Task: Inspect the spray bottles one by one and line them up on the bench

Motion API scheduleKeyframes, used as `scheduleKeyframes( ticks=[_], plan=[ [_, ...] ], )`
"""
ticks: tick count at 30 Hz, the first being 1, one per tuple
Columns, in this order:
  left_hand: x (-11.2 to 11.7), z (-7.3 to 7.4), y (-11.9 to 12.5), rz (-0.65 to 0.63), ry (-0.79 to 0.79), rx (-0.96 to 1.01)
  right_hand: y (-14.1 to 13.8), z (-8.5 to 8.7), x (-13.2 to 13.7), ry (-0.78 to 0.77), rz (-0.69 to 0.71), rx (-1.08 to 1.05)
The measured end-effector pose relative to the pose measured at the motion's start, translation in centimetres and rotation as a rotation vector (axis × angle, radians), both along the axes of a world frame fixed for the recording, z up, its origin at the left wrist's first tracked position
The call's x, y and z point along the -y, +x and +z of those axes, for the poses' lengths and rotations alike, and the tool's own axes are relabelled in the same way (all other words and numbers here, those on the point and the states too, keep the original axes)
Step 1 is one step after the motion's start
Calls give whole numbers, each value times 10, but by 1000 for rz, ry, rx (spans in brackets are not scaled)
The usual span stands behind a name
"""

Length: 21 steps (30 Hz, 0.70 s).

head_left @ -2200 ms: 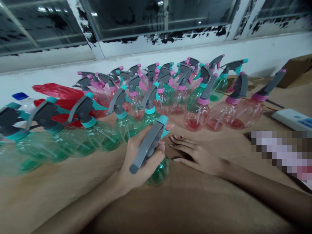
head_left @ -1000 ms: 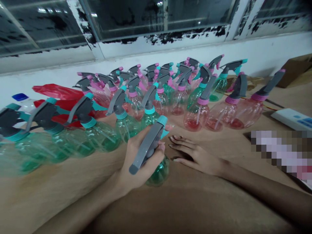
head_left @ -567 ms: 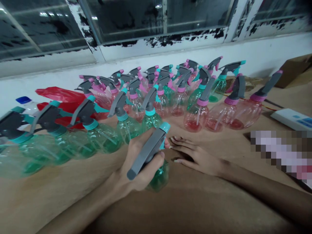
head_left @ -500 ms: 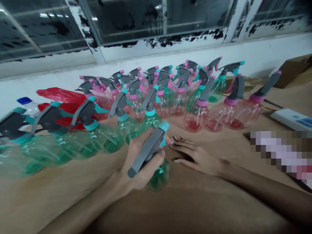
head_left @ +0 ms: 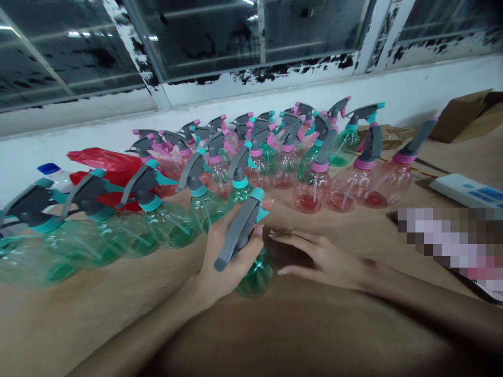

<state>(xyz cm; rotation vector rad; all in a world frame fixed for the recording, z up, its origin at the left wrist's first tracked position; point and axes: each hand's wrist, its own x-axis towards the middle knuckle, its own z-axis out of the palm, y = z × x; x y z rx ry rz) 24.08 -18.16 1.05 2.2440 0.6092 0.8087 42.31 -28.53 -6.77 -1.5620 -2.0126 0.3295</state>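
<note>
My left hand (head_left: pixel 223 251) is wrapped round the neck of a green spray bottle (head_left: pixel 255 272) with a grey trigger head and teal nozzle. The bottle stands on the brown table (head_left: pixel 298 335). My right hand (head_left: pixel 318 256) rests on the table just right of the bottle, fingers stretched out and slightly raised, holding nothing. Right behind the held bottle stands a row of green spray bottles (head_left: pixel 165 220), and pink spray bottles (head_left: pixel 314 183) stand to the right of it.
Several more green and pink bottles crowd back toward the white wall under the window. Red plastic bags (head_left: pixel 98 162) lie at the back left. A white device (head_left: pixel 467 191) and a cardboard box (head_left: pixel 467 112) sit at the right.
The view has shifted slightly. My left hand still holds the green bottle, and my right hand has lifted a little off the table beside it.
</note>
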Motion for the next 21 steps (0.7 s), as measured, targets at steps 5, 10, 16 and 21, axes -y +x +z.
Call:
scheduleKeyframes(
  ticks=[5,10,16,21],
  plan=[
    [0,-8,21,43,22,43,-14,25,12,-1,-143,-14],
    [-1,-12,60,-29,-3,132,-16,32,8,138,-299,28],
    [-5,-10,90,-148,-89,173,4,25,-1,253,-400,101],
    [-7,-11,69,-116,-3,41,18,27,-9,263,-409,172]
  ],
)
